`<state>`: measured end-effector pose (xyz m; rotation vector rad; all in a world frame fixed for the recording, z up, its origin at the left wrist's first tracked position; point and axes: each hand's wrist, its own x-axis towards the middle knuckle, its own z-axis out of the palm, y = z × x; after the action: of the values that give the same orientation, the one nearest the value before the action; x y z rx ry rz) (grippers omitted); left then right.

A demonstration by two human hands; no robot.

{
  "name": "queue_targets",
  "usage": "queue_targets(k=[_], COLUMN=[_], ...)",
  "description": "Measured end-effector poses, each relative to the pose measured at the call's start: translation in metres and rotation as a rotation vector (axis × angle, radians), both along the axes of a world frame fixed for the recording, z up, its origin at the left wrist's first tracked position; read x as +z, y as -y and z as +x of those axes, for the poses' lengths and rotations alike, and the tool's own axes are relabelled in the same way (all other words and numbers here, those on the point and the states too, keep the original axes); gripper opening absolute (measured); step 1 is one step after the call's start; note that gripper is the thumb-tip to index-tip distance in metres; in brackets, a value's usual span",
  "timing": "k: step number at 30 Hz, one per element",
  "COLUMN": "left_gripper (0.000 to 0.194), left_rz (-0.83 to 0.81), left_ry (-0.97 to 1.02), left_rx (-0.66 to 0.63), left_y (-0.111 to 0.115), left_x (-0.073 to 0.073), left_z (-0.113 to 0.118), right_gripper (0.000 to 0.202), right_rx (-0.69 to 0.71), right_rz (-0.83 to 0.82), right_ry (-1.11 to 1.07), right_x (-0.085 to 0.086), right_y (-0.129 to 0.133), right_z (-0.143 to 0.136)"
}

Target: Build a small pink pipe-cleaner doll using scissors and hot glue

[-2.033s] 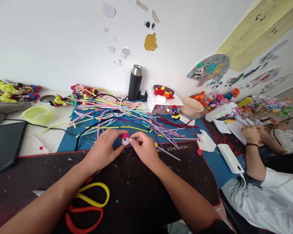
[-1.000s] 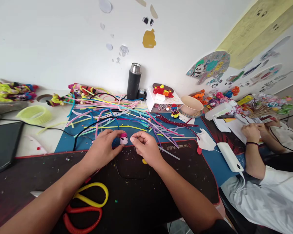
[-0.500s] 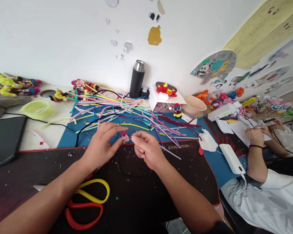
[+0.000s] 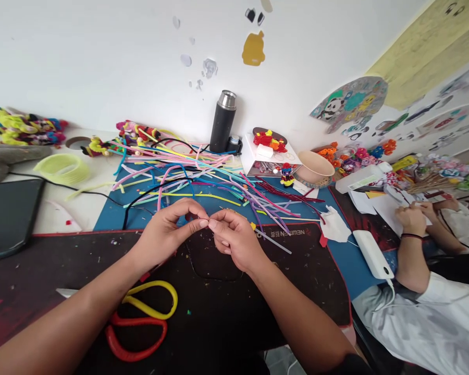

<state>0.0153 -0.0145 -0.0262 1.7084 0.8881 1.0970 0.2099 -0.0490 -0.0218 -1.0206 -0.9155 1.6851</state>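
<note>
My two hands meet in front of me, over the far part of the dark mat [image 4: 297,291]. My left hand [image 4: 175,226] has its pointer finger and thumb bent so the tips come together. My right hand [image 4: 234,237] is doing a pinch too, with the other fingers curled in, and its tips touch the tips of my left. If there is a little thing in the pinch, my fingers hide it, so I can't tell what either hand has. The closest things are the fuzzy sticks [image 4: 203,195], a big messy pile in lots of colors, lying just past my hands on the blue part of the table. A small yellow bit [image 4: 253,226] peeks out beside my right hand, and one gray stick [image 4: 275,243] lies near it, on the mat. The scissors [image 4: 143,307] rest nearer to me, with one yellow handle and one red one, and my left arm crosses over their middle. Behind the pile stand a tall black bottle [image 4: 222,125] and a white box [image 4: 254,161]. A tiny doll [image 4: 286,175] is by the box, next to a round bowl [image 4: 316,165]. Off to my right I see another person's hand [image 4: 412,220] over some paper.
</note>
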Motion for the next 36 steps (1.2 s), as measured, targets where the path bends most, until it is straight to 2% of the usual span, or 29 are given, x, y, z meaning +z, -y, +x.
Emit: queue_targets(k=[5, 10, 15, 20, 28, 36], left_gripper=[0.033, 0.041, 0.037, 0.024, 0.013, 0.012], left_rz=[-0.142, -0.121, -0.024, 0.073, 0.157, 0.136], left_ry=[-0.059, -0.079, -0.077, -0.046, -0.111, -0.174], left_rx=[-0.012, 0.0, 0.004, 0.006, 0.003, 0.01], left_y=[-0.0001, -0.0009, -0.0015, -0.0005, 0.0, 0.0018], left_x=[0.0028, 0.0038, 0.0045, 0.0029, 0.003, 0.0077], left_z=[-0.0001, -0.0014, -0.0018, -0.0002, -0.0021, -0.0008], right_gripper=[0.037, 0.038, 0.04, 0.042, 0.042, 0.043], right_rx=[0.002, -0.01, -0.021, -0.016, -0.029, -0.041], right_rz=[-0.022, -0.044, -0.044, -0.051, -0.047, -0.031], right_ry=[-0.028, -0.041, -0.031, -0.033, -0.031, -0.011], right_x=[-0.0006, 0.0037, 0.0054, 0.0035, 0.0034, 0.0018], right_y=[0.0019, 0.0023, 0.0022, 0.0039, 0.0042, 0.0046], right_z=[-0.0006, -0.0003, 0.0, 0.0003, 0.001, -0.0001])
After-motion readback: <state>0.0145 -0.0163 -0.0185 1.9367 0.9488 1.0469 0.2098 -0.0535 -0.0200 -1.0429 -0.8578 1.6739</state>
